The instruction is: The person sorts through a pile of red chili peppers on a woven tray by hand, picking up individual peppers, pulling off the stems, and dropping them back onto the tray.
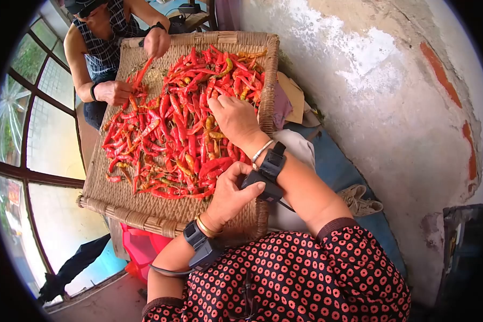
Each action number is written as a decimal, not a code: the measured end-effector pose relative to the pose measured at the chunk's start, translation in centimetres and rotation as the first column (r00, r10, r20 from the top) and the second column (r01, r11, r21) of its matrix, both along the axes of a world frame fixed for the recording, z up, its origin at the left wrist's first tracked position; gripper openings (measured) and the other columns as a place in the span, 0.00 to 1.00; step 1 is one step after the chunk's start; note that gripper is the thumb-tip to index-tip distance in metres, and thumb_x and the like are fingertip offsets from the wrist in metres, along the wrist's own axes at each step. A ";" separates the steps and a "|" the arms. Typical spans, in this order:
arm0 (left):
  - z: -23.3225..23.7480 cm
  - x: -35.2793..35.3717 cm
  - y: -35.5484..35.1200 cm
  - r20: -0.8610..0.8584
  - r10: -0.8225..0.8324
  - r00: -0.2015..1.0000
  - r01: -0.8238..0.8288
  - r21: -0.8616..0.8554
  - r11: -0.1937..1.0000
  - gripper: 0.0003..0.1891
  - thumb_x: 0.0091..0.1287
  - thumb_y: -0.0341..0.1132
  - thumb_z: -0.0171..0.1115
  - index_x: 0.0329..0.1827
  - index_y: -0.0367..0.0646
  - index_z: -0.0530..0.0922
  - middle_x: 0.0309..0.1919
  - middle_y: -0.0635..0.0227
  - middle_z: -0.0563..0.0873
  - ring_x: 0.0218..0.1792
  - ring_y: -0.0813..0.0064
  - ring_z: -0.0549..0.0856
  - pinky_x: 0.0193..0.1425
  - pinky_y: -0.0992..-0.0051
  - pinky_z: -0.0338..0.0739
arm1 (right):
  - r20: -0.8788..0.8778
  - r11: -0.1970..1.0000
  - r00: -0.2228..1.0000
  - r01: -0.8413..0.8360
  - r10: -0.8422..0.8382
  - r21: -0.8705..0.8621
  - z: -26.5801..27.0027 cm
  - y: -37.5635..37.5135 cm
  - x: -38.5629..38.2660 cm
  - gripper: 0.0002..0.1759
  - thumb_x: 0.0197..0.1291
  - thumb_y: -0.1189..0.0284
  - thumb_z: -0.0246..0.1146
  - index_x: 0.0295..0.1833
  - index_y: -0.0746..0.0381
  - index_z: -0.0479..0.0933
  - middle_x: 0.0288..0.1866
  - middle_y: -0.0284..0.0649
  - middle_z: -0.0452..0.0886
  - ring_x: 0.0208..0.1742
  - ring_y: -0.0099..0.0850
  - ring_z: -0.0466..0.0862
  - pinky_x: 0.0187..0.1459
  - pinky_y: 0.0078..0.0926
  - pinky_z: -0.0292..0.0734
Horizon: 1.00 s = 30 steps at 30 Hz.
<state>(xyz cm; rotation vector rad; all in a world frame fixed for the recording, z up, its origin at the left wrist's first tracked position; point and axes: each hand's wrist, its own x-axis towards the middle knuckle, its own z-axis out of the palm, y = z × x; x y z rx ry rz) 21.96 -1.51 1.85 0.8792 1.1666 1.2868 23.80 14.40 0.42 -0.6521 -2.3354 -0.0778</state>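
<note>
Red peppers point(190, 123), with some yellow-orange ones among them, lie heaped on a woven tray point(99, 185). My right hand point(235, 119) is over the heap's right side, its fingers curled down among the peppers. Whatever those fingertips hold is hidden. Lower down, my left hand point(228, 194) is at my right wrist, with its thumb and forefinger around the edge of a black device point(263, 186) strapped there. Several red peppers lie just beyond its knuckles. Another black device point(205, 253) is strapped to my left wrist.
Across the tray a person point(110, 43) holds red peppers in both hands. Windows point(56, 214) stand on the left, a plastered wall point(354, 80) on the right. A pink bag point(139, 249) is below the tray, cardboard point(291, 99) beside it, and shoes point(359, 201) at the right.
</note>
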 end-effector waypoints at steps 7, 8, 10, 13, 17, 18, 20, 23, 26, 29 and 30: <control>1.0 0.1 0.0 0.071 -0.004 0.997 0.002 0.021 1.000 0.12 0.54 0.30 0.66 0.37 0.39 0.72 0.30 0.76 0.77 0.32 0.88 0.75 0.37 0.85 0.72 | -0.345 0.857 0.933 -0.095 -0.100 -0.506 -0.8 0.0 -1.3 0.15 0.56 0.71 0.57 0.49 0.61 0.69 0.33 0.36 0.76 0.27 0.30 0.78 0.28 0.24 0.73; 1.1 0.0 0.2 0.028 -0.016 0.999 0.015 0.015 1.000 0.12 0.55 0.31 0.66 0.37 0.39 0.72 0.31 0.75 0.77 0.32 0.88 0.75 0.36 0.85 0.72 | -0.485 0.466 0.849 -0.348 -0.212 -0.813 -0.6 -0.4 -1.3 0.15 0.58 0.68 0.57 0.50 0.63 0.69 0.32 0.35 0.77 0.26 0.27 0.77 0.27 0.21 0.73; 1.1 -0.3 0.3 -0.015 -0.028 0.999 0.028 0.005 1.000 0.13 0.55 0.31 0.66 0.38 0.39 0.72 0.31 0.75 0.77 0.32 0.88 0.75 0.36 0.85 0.72 | -0.582 -0.197 0.715 -0.681 -0.388 -0.705 -0.3 -1.2 -1.1 0.15 0.62 0.64 0.55 0.47 0.64 0.71 0.28 0.32 0.77 0.26 0.20 0.76 0.23 0.15 0.71; 1.0 -0.7 0.5 0.031 -0.025 0.999 0.026 -0.036 0.999 0.14 0.56 0.32 0.66 0.40 0.38 0.72 0.33 0.75 0.77 0.32 0.88 0.75 0.36 0.85 0.72 | -0.549 -0.287 0.772 -0.631 -0.320 -0.720 -0.4 -1.4 -1.2 0.13 0.61 0.64 0.56 0.44 0.63 0.72 0.27 0.33 0.77 0.25 0.20 0.76 0.22 0.14 0.70; 0.9 -2.7 0.9 0.200 -0.127 0.972 0.144 -0.073 0.987 0.16 0.60 0.38 0.63 0.46 0.37 0.73 0.33 0.76 0.77 0.32 0.88 0.74 0.36 0.87 0.69 | -0.471 -0.184 0.807 -0.555 -0.357 -0.811 -1.3 -0.6 -1.5 0.11 0.60 0.65 0.57 0.40 0.61 0.74 0.25 0.32 0.77 0.22 0.18 0.74 0.22 0.13 0.69; 1.0 -3.4 1.0 0.121 -0.119 0.985 0.127 -0.063 0.990 0.20 0.59 0.43 0.62 0.48 0.38 0.73 0.32 0.73 0.79 0.30 0.85 0.76 0.34 0.85 0.71 | -0.455 -0.191 0.820 -0.537 -0.348 -0.821 -0.9 -0.5 -1.3 0.10 0.59 0.65 0.58 0.39 0.61 0.75 0.25 0.32 0.77 0.22 0.18 0.74 0.22 0.14 0.68; 1.3 -5.6 1.1 0.009 -0.042 0.999 0.042 -0.085 0.995 0.16 0.62 0.40 0.59 0.47 0.37 0.73 0.32 0.72 0.79 0.31 0.85 0.77 0.35 0.84 0.72 | -0.494 -0.030 0.844 -0.511 -0.208 -0.859 -2.2 0.4 -1.7 0.10 0.58 0.68 0.58 0.39 0.64 0.76 0.25 0.32 0.76 0.22 0.19 0.73 0.23 0.15 0.68; 0.2 -9.1 2.0 -0.491 0.072 0.868 -0.102 -0.034 0.994 0.12 0.61 0.35 0.61 0.40 0.35 0.76 0.30 0.69 0.82 0.32 0.80 0.80 0.36 0.80 0.74 | -0.373 0.210 0.923 -0.348 -0.094 -0.914 -3.5 0.7 -2.0 0.12 0.55 0.66 0.59 0.34 0.64 0.78 0.22 0.39 0.80 0.23 0.29 0.81 0.27 0.28 0.74; -2.6 -11.2 2.2 -0.889 0.210 0.407 -0.156 0.159 0.975 0.10 0.56 0.34 0.63 0.37 0.38 0.78 0.27 0.63 0.82 0.30 0.69 0.82 0.35 0.73 0.75 | -0.129 0.606 0.987 -0.159 0.093 -0.779 -3.5 0.4 -1.6 0.11 0.53 0.65 0.58 0.33 0.62 0.78 0.26 0.45 0.80 0.31 0.40 0.82 0.34 0.36 0.75; -4.7 -11.5 2.6 -0.872 0.190 0.451 -0.037 0.195 0.980 0.07 0.52 0.30 0.64 0.33 0.39 0.79 0.26 0.62 0.81 0.26 0.71 0.81 0.31 0.74 0.74 | 0.168 0.687 0.955 -0.049 0.245 -0.725 -3.1 -0.1 -1.4 0.10 0.51 0.65 0.58 0.32 0.62 0.77 0.30 0.49 0.80 0.37 0.46 0.80 0.39 0.42 0.74; -4.4 -11.2 2.8 -0.885 0.177 0.430 -0.025 0.184 0.983 0.08 0.52 0.30 0.64 0.34 0.39 0.79 0.25 0.62 0.81 0.27 0.70 0.81 0.32 0.74 0.74 | 0.204 0.717 0.954 -0.017 0.221 -0.697 -3.0 -0.3 -1.5 0.10 0.50 0.66 0.58 0.32 0.62 0.76 0.31 0.48 0.80 0.37 0.46 0.80 0.40 0.42 0.74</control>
